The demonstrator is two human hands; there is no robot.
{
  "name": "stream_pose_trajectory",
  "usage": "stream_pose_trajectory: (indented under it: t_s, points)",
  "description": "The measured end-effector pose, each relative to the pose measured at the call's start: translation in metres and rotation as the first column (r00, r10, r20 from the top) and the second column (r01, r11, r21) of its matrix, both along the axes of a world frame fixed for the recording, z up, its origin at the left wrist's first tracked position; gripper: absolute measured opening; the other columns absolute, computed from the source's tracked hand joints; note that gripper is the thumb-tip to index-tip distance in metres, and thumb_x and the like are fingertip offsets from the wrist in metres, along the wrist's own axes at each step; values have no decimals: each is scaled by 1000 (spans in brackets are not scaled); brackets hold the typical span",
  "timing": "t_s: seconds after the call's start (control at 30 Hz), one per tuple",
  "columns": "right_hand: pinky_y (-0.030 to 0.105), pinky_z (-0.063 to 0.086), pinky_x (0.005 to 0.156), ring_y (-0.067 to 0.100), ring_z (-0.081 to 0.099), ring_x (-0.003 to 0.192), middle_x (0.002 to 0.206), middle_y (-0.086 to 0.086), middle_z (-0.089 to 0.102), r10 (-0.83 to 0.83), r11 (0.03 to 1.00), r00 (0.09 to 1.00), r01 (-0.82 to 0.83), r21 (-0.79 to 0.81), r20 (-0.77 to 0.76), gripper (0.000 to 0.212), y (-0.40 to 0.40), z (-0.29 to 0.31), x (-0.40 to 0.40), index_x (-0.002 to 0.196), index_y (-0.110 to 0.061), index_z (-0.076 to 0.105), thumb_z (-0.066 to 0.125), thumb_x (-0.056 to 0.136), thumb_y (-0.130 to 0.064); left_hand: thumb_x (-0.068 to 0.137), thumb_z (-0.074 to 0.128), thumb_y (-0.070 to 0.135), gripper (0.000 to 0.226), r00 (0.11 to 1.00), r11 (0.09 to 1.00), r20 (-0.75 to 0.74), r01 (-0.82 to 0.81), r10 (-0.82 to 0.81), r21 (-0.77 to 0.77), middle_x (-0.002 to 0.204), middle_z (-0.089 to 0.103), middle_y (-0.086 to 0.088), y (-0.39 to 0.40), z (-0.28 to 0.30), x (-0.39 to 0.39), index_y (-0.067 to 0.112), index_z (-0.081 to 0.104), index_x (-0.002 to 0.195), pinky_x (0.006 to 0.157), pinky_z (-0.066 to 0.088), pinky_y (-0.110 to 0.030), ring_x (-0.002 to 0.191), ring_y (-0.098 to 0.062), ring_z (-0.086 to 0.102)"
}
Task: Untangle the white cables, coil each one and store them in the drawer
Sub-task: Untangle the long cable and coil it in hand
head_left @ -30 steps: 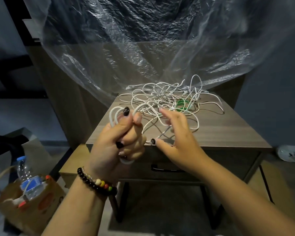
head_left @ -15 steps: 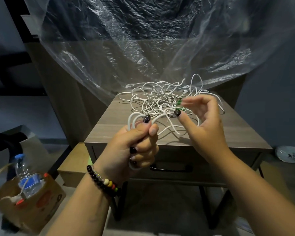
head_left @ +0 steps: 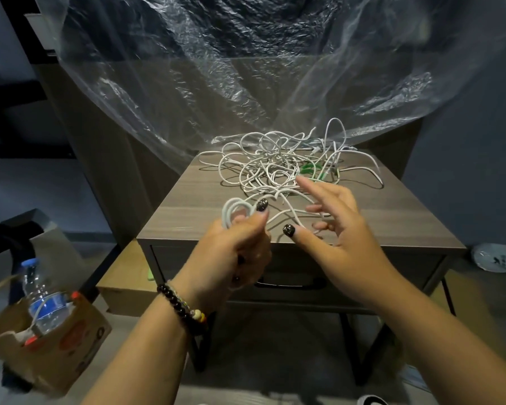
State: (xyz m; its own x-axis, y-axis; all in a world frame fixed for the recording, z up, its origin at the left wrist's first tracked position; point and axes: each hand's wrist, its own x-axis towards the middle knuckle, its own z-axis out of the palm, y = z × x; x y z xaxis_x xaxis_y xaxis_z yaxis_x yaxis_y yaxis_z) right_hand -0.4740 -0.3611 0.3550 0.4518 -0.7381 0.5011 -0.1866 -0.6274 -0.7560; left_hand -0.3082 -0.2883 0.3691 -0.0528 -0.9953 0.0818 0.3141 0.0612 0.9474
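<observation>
My left hand [head_left: 234,252] grips a small coil of white cable [head_left: 235,210], fingers curled round its lower part and thumb pressed along the top, so the loops stick up above my fist. One strand runs from that coil across toward the heap. My right hand [head_left: 338,229] holds nothing: its fingers are spread apart and mostly straight, the index reaching toward the pile, the thumb out to the side near the loose strand (whether any fingertip actually touches a cable I cannot tell, as the hand is a little blurred).

The tangle of white cables [head_left: 275,162] lies on the top of the nightstand [head_left: 187,211], toward its back half, with loops arching upward at the rear right. Some green pieces [head_left: 311,171] sit within the tangle on the right side. The drawer [head_left: 421,267] under the top is closed, its dark handle [head_left: 289,286] partly hidden behind my hands.

A clear plastic sheet [head_left: 216,68] hangs behind and above the nightstand, its edge reaching the back of the top. On the floor to the left stands a brown paper bag [head_left: 70,343] with a water bottle [head_left: 43,299] upright inside it. A beaded bracelet [head_left: 181,306] circles my left wrist.
</observation>
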Motion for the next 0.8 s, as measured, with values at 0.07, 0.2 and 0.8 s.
stream_pose_trajectory:
  t_s: [0.07,0.2,0.8]
  points:
    - [8,27,103,-2,32,130,139,-13,33,-8,997,997,3,-74,-72,46,-2,-1,0,130,-46,49,60,88,-30,85,58,31,44,989,990,32,142,-143,27,51,23,-1,4,2,3,17,22,64,43,9,-25,42,-13,16]
    - [24,25,106,-4,25,136,139,-18,39,50,994,987,-64,-86,-154,10,-4,-4,-1,93,-35,60,58,93,-25,85,67,34,47,913,922,-129,381,-387,-69,50,27,3,6,9,16,19,29,64,38,16,-18,40,-10,19]
    - [29,46,69,12,57,78,80,-9,60,139,980,973,-163,-116,-185,18,1,-3,-5,90,-20,62,47,95,-29,92,45,36,44,959,1000,-284,12,-18,-23,44,27,8,0,4,13,19,42,52,35,12,-17,34,-4,20]
